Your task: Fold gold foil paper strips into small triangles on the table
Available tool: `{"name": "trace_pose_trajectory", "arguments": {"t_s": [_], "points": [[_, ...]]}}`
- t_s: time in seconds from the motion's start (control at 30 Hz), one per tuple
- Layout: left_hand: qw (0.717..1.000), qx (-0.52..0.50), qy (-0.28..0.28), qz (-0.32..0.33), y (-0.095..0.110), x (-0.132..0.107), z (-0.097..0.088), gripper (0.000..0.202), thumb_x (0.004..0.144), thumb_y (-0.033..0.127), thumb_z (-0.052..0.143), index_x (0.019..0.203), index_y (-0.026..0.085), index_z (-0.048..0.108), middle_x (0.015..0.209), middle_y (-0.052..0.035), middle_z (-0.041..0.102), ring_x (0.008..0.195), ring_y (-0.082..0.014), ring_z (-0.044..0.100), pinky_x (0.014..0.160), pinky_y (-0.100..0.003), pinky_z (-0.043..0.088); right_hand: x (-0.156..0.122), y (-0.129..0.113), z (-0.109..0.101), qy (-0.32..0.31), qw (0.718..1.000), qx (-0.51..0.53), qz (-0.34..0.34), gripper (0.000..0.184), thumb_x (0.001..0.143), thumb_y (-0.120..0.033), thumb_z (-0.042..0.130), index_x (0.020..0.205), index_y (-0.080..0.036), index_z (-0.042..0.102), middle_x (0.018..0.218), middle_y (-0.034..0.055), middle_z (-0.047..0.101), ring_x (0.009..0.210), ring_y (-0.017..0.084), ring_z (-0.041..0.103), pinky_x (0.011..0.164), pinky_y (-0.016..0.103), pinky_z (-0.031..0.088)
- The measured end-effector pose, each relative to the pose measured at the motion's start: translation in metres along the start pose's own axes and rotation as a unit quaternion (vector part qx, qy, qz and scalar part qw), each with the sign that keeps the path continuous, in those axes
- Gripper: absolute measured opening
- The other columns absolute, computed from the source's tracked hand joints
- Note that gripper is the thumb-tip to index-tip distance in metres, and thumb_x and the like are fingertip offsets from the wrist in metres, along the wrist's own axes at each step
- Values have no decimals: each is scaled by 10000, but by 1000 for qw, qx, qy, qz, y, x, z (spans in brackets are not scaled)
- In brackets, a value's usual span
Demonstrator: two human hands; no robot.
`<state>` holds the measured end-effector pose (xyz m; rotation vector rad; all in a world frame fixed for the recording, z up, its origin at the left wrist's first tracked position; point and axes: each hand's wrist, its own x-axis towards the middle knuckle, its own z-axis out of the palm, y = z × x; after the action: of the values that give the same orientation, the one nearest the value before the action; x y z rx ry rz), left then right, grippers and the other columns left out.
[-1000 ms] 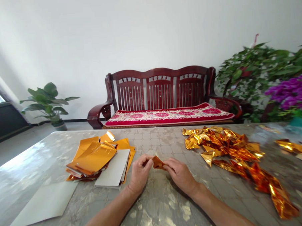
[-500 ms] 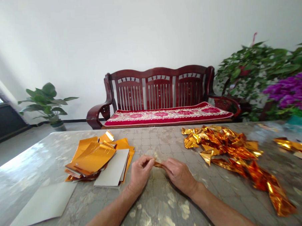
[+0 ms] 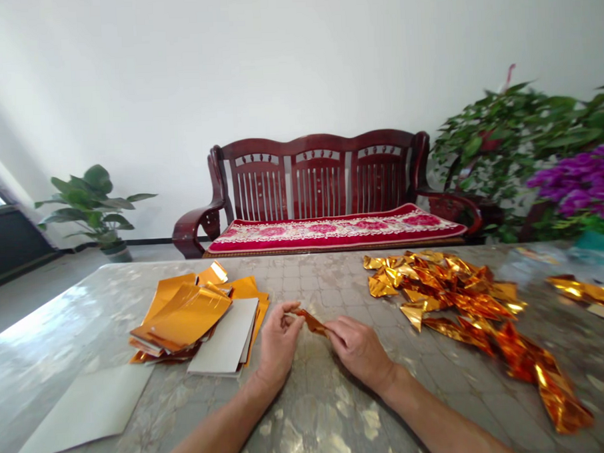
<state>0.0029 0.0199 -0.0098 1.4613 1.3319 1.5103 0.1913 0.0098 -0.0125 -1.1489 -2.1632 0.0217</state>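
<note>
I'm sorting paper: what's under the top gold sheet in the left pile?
Parts of more gold sheets and some pale edges stick out from under the top gold sheet; what lies fully beneath is hidden.

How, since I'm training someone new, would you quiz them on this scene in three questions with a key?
1. Which thing is between the left hand and the right hand? A) a purple flower B) a folded foil piece C) a white sheet
2. True or false: the twisted foil pieces lie left of the orange sheets.
3. Fill in: across the table stands a dark red wooden ____.

Key: 1 B; 2 false; 3 bench.
</note>
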Motion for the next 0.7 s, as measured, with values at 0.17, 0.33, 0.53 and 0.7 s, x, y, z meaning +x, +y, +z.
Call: {"name": "trace_pose_trajectory", "arguments": {"t_s": [0.17,0.33,0.53,0.7], "points": [[997,36,-75,9,6,-16,6,126,840,296,595,786,183,599,629,46,571,552,-105,533,561,-211,436,3,-3,-4,13,999,-7,48,229,953,-188,479,932,-201,706,801,52,688,747,172,649,681,255,459],[981,71,-146,106,6,-25,12,244,813,119,555,1030,205,627,953,-22,664,860,-151,631,774,-267,512,5,-10,-5,15,992,82,89,238,926,-202,488,924,-220,725,858,60,723,798,188,669,728,273,483],[939,184,-201,210,6,-28,9,573,754,76,658,1281,256,521,1230,-55,599,1133,-216,561,984,-376,486,11,-15,3,8,904,337,264,271,856,-360,580,982,-173,730,661,16,673,591,165,600,543,254,442],[899,266,-197,286,12,-22,6,382,874,173,614,1246,255,576,1165,-57,655,1070,-222,596,938,-374,511,14,-16,4,10,809,485,332,547,739,-399,692,1205,-121,622,486,-93,476,436,95,427,443,207,330]]}}
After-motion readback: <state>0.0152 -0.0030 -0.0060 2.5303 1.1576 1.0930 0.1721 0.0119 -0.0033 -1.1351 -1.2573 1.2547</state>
